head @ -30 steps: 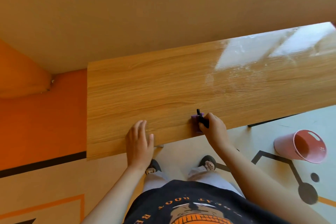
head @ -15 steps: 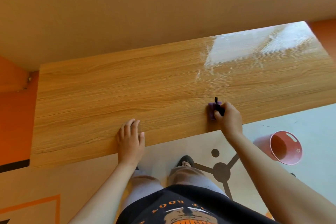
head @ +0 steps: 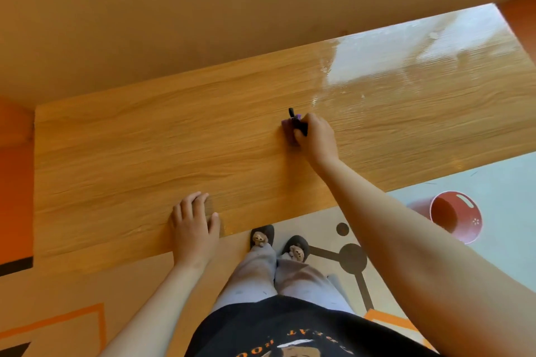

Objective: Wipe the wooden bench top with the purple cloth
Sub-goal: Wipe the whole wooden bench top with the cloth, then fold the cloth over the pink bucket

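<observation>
A right hand (head: 316,136) clutches a purple cloth (head: 287,128) on the glossy wooden bench top (head: 145,153); the left hand (head: 193,224) rests flat, fingers spread, at the bench's near edge, a pink bucket (head: 455,216) on the floor beside it.

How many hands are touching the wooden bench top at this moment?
2. The left hand rests flat near the front edge of the light wooden bench top. The right hand presses the small purple cloth further back.

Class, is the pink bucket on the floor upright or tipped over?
Tipped over: the pink bucket lies on its side on the floor, its open mouth facing sideways.
</observation>
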The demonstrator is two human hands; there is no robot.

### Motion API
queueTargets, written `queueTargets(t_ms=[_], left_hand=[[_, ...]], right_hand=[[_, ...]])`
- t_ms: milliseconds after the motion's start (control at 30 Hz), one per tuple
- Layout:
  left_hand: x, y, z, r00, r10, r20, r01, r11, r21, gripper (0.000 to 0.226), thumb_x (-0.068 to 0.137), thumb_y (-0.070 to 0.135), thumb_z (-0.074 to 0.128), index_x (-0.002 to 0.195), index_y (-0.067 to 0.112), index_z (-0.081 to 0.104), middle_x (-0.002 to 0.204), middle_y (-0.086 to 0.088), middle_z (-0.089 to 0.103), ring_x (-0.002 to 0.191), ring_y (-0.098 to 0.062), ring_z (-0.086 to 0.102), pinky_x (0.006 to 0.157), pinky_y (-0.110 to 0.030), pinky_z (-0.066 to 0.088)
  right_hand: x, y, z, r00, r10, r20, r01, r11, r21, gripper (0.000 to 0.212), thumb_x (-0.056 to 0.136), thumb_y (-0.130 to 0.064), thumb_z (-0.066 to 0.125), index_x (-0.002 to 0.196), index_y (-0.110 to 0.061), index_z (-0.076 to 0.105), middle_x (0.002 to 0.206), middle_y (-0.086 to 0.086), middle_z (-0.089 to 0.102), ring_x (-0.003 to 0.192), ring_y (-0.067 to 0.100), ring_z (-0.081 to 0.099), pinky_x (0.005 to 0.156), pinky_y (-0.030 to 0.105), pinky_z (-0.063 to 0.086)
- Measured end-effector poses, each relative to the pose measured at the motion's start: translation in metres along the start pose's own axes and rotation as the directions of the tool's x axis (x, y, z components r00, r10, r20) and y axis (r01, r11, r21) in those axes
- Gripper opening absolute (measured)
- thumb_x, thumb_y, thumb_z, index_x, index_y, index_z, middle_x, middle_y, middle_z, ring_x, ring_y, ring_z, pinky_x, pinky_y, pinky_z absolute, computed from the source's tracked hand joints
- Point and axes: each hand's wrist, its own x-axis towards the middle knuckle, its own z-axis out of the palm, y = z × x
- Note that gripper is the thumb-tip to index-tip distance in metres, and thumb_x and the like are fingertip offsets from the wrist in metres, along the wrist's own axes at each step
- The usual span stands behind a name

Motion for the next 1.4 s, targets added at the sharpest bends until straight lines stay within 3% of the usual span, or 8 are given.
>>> queueTargets(t_ms=[267,600,700,800,1000,1167,1300,1400], left_hand=[[0.006,0.004,-0.007,0.999,-0.017,0.03,0.017,1.0,-0.021,0.038,0.08,0.015,0.07,0.116,0.009,0.059,0.123,-0.01,0.053,0.112,-0.032,0.045,0.091,-0.049,0.039],[0.031,0.011,-0.019,0.99,-0.041,0.135,0.057,0.991,-0.117,0.035,0.087,0.019,0.064,0.119,0.01,0.054,0.123,-0.01,0.052,0.117,-0.029,0.04,0.097,-0.045,0.031],[0.045,0.021,-0.024,0.987,-0.009,0.158,0.031,0.99,-0.14,0.029,0.089,0.021,0.061,0.116,0.013,0.054,0.121,-0.007,0.054,0.118,-0.026,0.04,0.098,-0.043,0.03],[0.059,0.038,-0.029,0.979,0.122,0.164,-0.087,0.975,-0.207,0.019,0.09,0.02,0.059,0.108,0.017,0.054,0.111,-0.001,0.056,0.111,-0.021,0.044,0.094,-0.038,0.032],[0.076,0.1,-0.034,0.845,0.444,0.298,-0.31,0.861,-0.404,0.009,0.095,0.023,0.051,0.102,0.028,0.055,0.095,0.016,0.053,0.097,-0.009,0.053,0.085,-0.03,0.048],[0.072,0.168,-0.034,0.719,0.612,0.33,-0.422,0.761,-0.493,0.009,0.096,0.024,0.051,0.099,0.028,0.059,0.093,0.016,0.059,0.089,0.001,0.054,0.074,-0.022,0.048],[0.055,0.221,-0.033,0.625,0.677,0.388,-0.425,0.712,-0.559,0.012,0.096,0.027,0.052,0.105,0.027,0.059,0.097,0.014,0.06,0.092,0.002,0.055,0.076,-0.02,0.047],[0.037,0.269,-0.028,0.531,0.681,0.505,-0.29,0.706,-0.646,0.016,0.096,0.027,0.053,0.111,0.03,0.058,0.105,0.013,0.061,0.098,-0.001,0.058,0.081,-0.018,0.048]], right_hand=[[0.036,0.088,-0.087,0.889,0.387,-0.244,-0.413,0.909,-0.063,0.025,0.088,-0.01,0.056,0.111,-0.001,0.054,0.115,0.022,0.059,0.108,0.038,0.053,0.093,0.047,0.044],[-0.092,0.084,-0.043,0.991,0.098,-0.089,-0.11,0.984,-0.139,0.012,0.083,-0.009,0.062,0.084,-0.015,0.051,0.085,-0.002,0.051,0.085,0.024,0.052,0.067,0.03,0.032],[-0.114,0.107,-0.059,0.967,0.19,-0.171,-0.216,0.965,-0.147,0.008,0.085,-0.012,0.062,0.086,-0.012,0.054,0.085,0.003,0.056,0.082,0.025,0.054,0.065,0.031,0.036],[-0.125,0.127,-0.082,0.873,0.373,-0.315,-0.419,0.904,-0.089,0.007,0.087,-0.015,0.061,0.089,-0.009,0.059,0.088,0.012,0.063,0.08,0.028,0.057,0.064,0.03,0.037],[-0.145,0.132,-0.111,0.692,0.544,-0.475,-0.543,0.825,0.155,0.016,0.089,-0.023,0.058,0.092,-0.007,0.058,0.086,0.011,0.064,0.08,0.029,0.058,0.065,0.034,0.043],[-0.173,0.124,-0.129,0.635,0.6,-0.485,-0.487,0.8,0.351,0.008,0.085,-0.024,0.062,0.09,-0.019,0.059,0.076,-0.008,0.058,0.069,0.004,0.053,0.055,0.019,0.034],[-0.202,0.134,-0.146,0.643,0.677,-0.359,-0.399,0.696,0.597,0.005,0.085,-0.022,0.064,0.081,-0.024,0.062,0.075,-0.008,0.062,0.069,0.006,0.059,0.055,0.019,0.041],[-0.223,0.148,-0.162,0.694,0.695,-0.187,-0.313,0.526,0.791,0.009,0.088,-0.021,0.064,0.081,-0.023,0.069,0.075,-0.004,0.069,0.075,0.015,0.067,0.059,0.021,0.052]])
